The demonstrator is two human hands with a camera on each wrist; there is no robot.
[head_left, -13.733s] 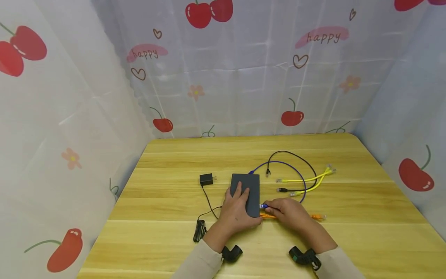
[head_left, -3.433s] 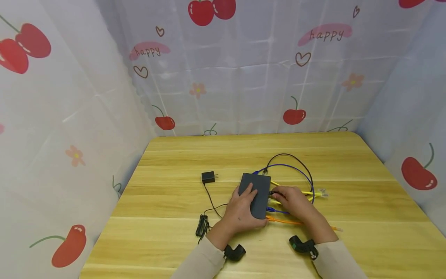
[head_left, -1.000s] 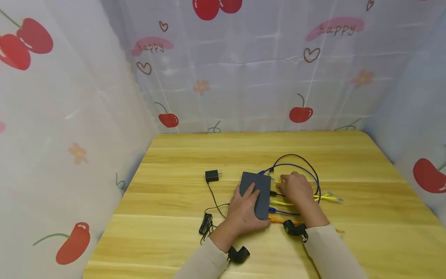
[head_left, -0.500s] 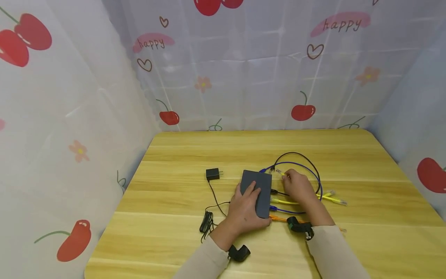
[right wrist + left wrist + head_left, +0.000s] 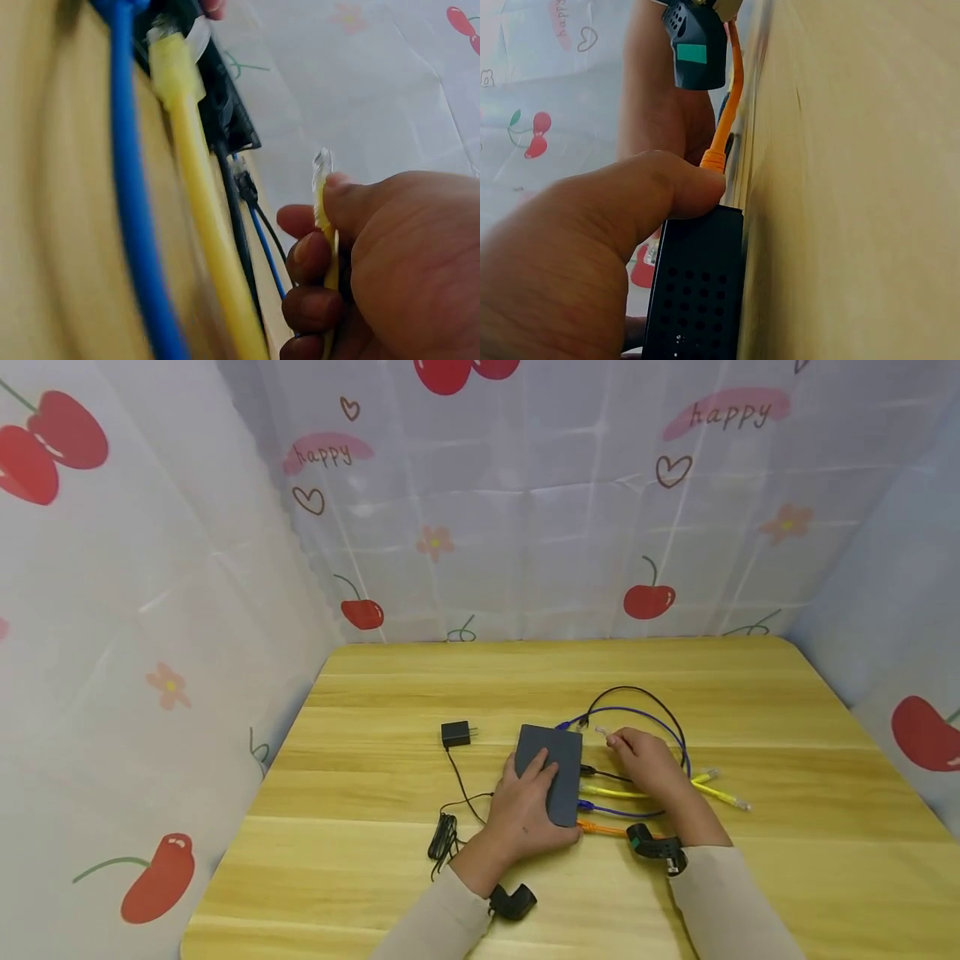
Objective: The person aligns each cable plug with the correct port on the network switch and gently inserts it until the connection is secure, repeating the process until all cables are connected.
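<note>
My left hand (image 5: 525,810) grips a dark flat network switch (image 5: 566,785), fingers spread over its top and thumb (image 5: 697,187) pressed on its near end. In the head view, my right hand (image 5: 648,764) is just right of the switch, pinching a yellow Ethernet cable behind its clear plug (image 5: 322,161). That plug is raised and points away from the hand. Along the switch's right side run an orange cable (image 5: 600,829), a blue cable (image 5: 622,814) and a black cable (image 5: 611,774). Another yellow cable (image 5: 206,202) has its plug right at that side.
A black power adapter (image 5: 456,733) lies left of the switch, with a bundled cord (image 5: 442,837) below it. Loose yellow cable ends (image 5: 723,795) lie to the right. Black and blue cable loops (image 5: 660,700) arc behind my right hand. Patterned curtains (image 5: 525,527) surround the wooden table (image 5: 375,693).
Earlier my right hand held a blue plug, then a black plug, at the switch's side. Since then it has taken a yellow cable and lifted its plug. My left hand stays on the switch.
</note>
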